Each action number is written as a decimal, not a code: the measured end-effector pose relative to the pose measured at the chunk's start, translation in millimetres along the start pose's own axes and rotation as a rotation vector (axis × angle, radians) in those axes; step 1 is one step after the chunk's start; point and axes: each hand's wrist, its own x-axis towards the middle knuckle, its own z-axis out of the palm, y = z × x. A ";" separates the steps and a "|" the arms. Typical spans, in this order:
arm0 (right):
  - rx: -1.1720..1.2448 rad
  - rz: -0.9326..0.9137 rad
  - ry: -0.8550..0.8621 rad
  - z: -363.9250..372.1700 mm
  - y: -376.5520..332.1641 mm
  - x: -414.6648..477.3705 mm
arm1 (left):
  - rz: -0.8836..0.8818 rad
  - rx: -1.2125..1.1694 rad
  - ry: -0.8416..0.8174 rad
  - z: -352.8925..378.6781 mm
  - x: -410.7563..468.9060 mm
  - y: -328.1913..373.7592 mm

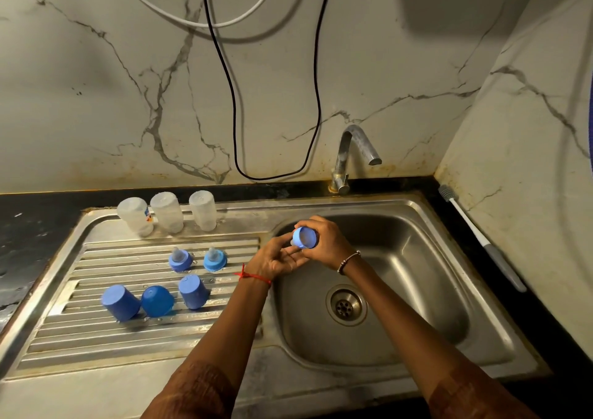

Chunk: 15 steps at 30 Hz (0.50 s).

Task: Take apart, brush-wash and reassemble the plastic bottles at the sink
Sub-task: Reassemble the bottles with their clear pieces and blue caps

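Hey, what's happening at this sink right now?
A person is cleaning baby bottles. The right hand grips a blue nipple ring over the sink basin, the left hand open just beneath it. Three clear bottles, two more rings and three blue caps sit on the drainboard. The brush lies on the counter.

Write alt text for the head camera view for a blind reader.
Over a steel sink basin, the right hand grips a blue bottle collar, the left hand beneath it. On the drainboard stand three upturned clear bottles, two teat collars and three blue caps; a bottle brush lies beside the sink.
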 end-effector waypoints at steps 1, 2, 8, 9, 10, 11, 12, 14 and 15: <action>0.001 -0.010 -0.007 0.1 -1.1 0.3 | -0.015 -0.009 0.006 1.0 0.4 1.8; 0.000 -0.014 -0.014 0.5 -1.7 0.7 | -0.023 -0.012 0.017 1.6 0.9 3.0; -0.011 0.000 -0.076 3.0 -1.0 1.7 | -0.001 0.009 0.033 1.1 3.5 4.3; -0.016 0.004 -0.084 3.5 -1.0 2.3 | 0.006 0.006 0.035 0.1 5.0 3.6; -0.015 0.014 -0.087 3.6 -0.5 3.1 | 0.017 0.010 0.045 -1.1 6.8 3.2; -0.011 0.023 -0.082 3.1 0.1 3.6 | 0.028 0.011 0.049 -1.8 8.7 2.7; -0.010 0.030 -0.076 2.4 0.4 3.8 | 0.040 0.019 0.066 -2.6 10.5 2.5; -0.020 0.031 -0.085 2.1 0.7 3.6 | 0.068 0.044 0.096 -3.5 14.8 0.7; -0.028 0.034 -0.091 3.0 1.0 3.9 | 0.085 0.042 0.108 -4.0 17.3 -1.2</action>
